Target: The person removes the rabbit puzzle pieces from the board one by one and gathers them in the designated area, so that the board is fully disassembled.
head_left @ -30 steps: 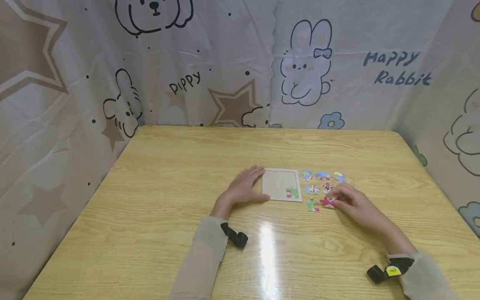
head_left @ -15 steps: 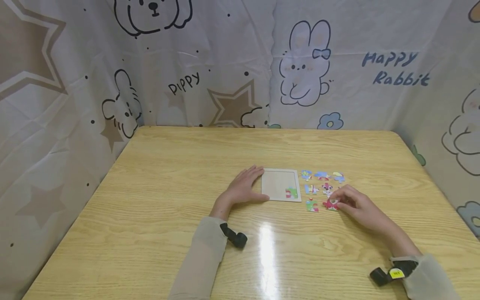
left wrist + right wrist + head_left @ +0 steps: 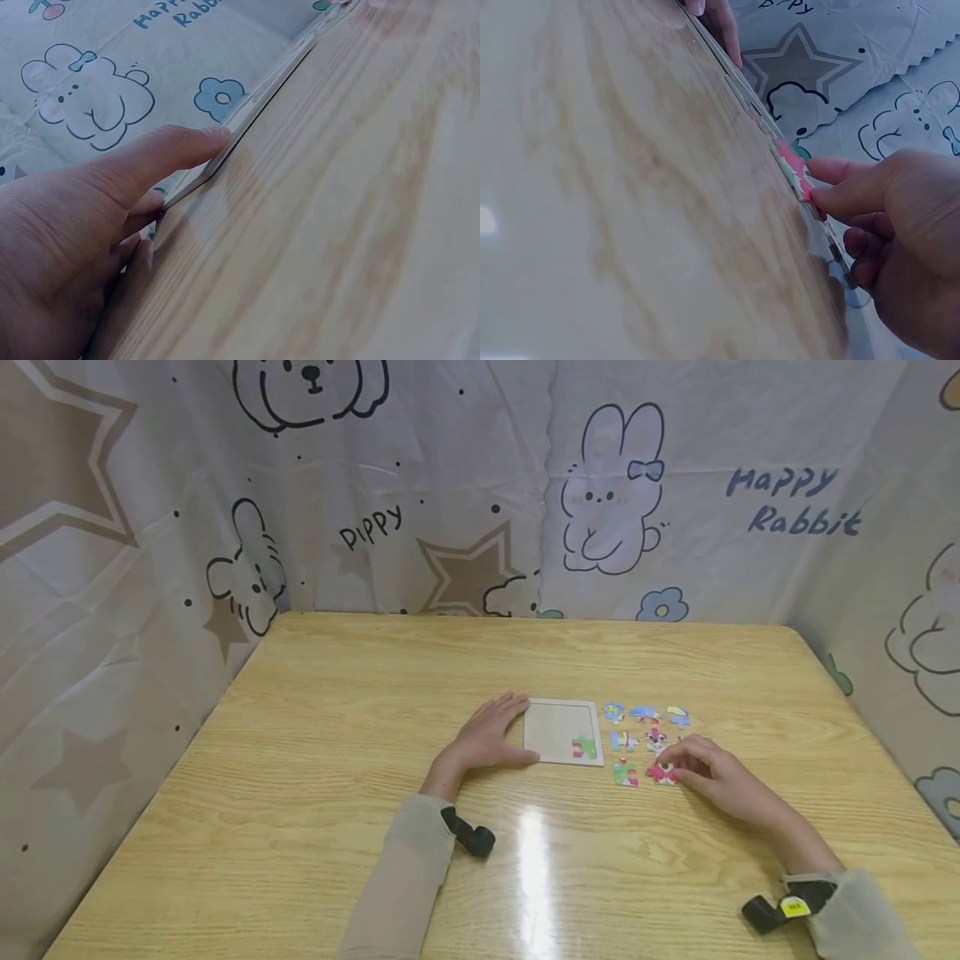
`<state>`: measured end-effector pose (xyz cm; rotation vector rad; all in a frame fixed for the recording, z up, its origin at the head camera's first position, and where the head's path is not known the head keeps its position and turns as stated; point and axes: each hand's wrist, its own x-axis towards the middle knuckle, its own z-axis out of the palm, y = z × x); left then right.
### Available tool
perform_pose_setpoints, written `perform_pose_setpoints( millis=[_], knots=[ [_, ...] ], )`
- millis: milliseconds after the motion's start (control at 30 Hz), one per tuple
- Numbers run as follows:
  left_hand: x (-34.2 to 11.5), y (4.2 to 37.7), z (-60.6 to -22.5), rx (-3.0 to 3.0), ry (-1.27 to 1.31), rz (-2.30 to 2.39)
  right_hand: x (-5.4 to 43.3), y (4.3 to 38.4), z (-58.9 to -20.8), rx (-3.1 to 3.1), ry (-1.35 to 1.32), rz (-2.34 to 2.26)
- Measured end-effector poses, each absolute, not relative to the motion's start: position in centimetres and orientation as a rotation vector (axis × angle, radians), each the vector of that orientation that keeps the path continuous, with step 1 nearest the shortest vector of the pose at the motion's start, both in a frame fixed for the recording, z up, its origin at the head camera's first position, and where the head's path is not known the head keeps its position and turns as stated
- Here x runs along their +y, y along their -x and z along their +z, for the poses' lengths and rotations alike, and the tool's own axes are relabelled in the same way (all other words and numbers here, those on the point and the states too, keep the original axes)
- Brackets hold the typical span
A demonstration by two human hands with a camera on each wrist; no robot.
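My left hand (image 3: 487, 733) lies along the left side of a shallow square puzzle tray (image 3: 551, 731), fingers extended to its far corner and thumb at its near one. In the left wrist view the thumb (image 3: 184, 148) rests on the tray's edge. A green and red puzzle piece (image 3: 584, 748) sits in the tray's near right corner. Right of the tray, my right hand (image 3: 716, 770) pinches a red puzzle piece (image 3: 662, 772) between thumb and index finger, low over the table. In the right wrist view that red piece (image 3: 795, 166) shows at the fingertips; the other fingers are curled below.
Several loose puzzle pieces lie in rows between tray and right hand, among them a green piece (image 3: 625, 772), a face piece (image 3: 656, 740) and a blue piece (image 3: 645, 713). The hand partly covers another. A printed curtain (image 3: 465, 468) hangs behind the wooden table (image 3: 360, 693).
The red puzzle piece has shifted slightly right with my right hand, widening the gap to the green piece. My left hand stays at the tray.
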<state>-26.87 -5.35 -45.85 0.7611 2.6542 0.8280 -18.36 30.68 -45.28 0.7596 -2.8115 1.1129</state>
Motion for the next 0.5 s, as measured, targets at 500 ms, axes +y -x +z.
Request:
perform_pose_setpoints(
  millis=[500],
  knots=[
    [-5.39, 26.9, -45.91, 2.654, -0.754, 0.83, 30.28, 18.69, -45.2, -2.788, -0.775, 1.134]
  ],
)
